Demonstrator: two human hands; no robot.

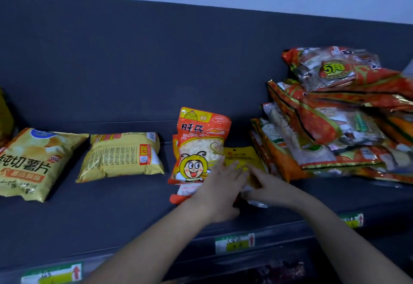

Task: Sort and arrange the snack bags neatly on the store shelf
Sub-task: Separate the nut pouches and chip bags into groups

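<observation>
Just past the price tags (pixel 234 242) on the shelf (pixel 116 212) edge, both hands meet on the small yellow bag (pixel 242 158), centre-right of frame. The left hand (pixel 220 185) lies flat-fingered on it, and the right hand (pixel 269 186) touches its edge (pinching or only steadying, I cannot tell). Best to square it flat beside the orange bee bag (pixel 199 147) — without nudging that. Beyond, at right, the slumped orange pile (pixel 335 116) crowds in; chip bags (pixel 120 154) lie at left.

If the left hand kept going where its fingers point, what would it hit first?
The left hand would likely meet the small yellow bag first, and seems to touch it.
</observation>
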